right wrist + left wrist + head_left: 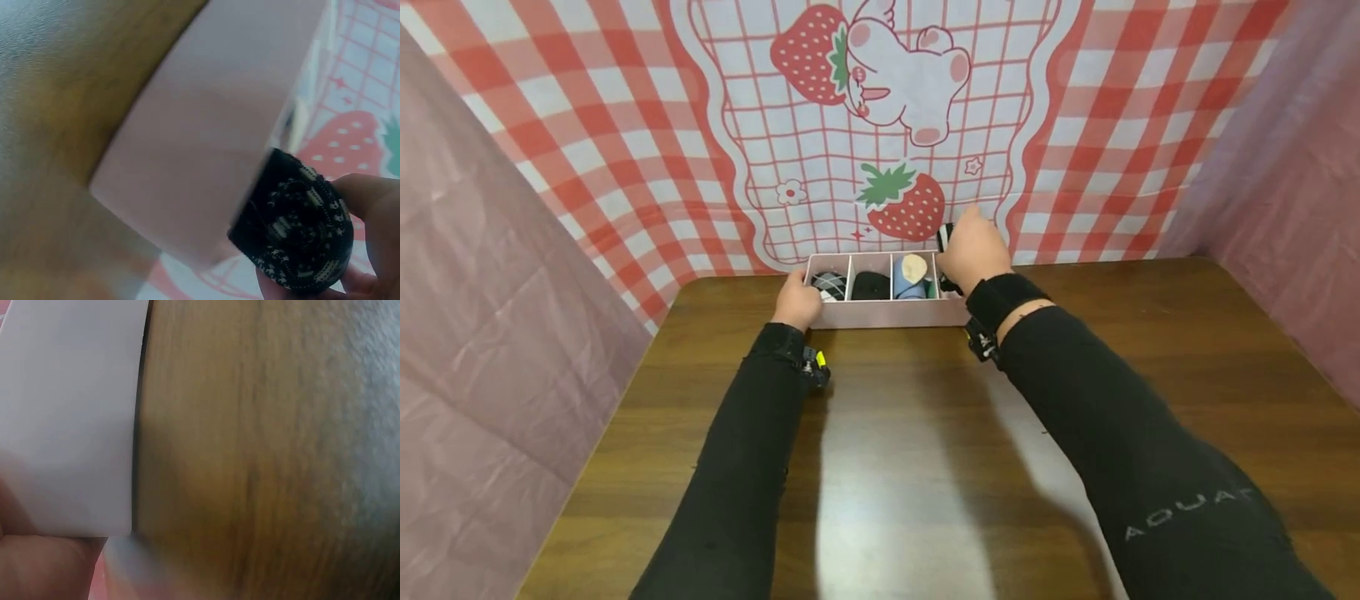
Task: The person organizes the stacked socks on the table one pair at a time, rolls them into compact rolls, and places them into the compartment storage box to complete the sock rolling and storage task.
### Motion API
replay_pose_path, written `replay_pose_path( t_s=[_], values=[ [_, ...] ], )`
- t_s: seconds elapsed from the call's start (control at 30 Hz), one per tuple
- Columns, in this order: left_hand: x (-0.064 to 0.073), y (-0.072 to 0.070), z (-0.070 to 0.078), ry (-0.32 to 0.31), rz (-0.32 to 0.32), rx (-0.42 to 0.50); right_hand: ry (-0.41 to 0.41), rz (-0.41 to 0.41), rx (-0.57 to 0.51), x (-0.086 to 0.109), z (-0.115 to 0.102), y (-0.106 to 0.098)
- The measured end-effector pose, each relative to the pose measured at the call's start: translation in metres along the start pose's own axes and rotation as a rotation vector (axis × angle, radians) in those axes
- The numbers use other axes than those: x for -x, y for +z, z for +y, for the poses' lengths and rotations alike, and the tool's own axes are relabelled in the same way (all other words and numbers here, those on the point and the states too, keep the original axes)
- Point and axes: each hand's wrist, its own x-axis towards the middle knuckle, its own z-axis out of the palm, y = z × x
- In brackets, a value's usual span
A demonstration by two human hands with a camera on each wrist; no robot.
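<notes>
A pale pink divided box (887,315) stands at the back of the table, against the printed cloth. My left hand (797,302) grips its left end; the left wrist view has fingers (44,565) at the box's corner. My right hand (977,250) is over the right-end compartment, pinching a rolled black-and-white patterned sock (300,231) at the box's rim. From left, the other compartments hold a grey-and-white checked roll (831,285), a black roll (871,286), and blue rolls (912,288) with a cream one (913,267) on top. My right hand hides much of the last compartment.
A brown wooden table (880,450) spreads out in front of the box. Behind it hangs a red-checked cloth (1120,167) with strawberry prints. Pink curtains (490,358) flank both sides.
</notes>
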Motion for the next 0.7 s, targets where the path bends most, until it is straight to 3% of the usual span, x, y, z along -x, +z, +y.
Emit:
replay_pose_path(
  t_s=[0.17,0.37,0.53,0.7],
  values=[
    [0.000,0.002,0.005,0.011,0.001,-0.007,-0.007,-0.019,0.094,-0.005,0.010,0.017],
    [0.000,0.001,0.011,0.036,0.010,-0.008,-0.071,-0.076,0.192,-0.008,0.014,0.031],
    [-0.001,0.000,0.006,0.009,0.006,-0.003,-0.150,-0.168,0.281,-0.006,0.018,0.039],
    [-0.001,-0.001,0.000,0.006,-0.006,-0.057,-0.153,-0.169,0.394,-0.004,0.021,0.050]
  ],
)
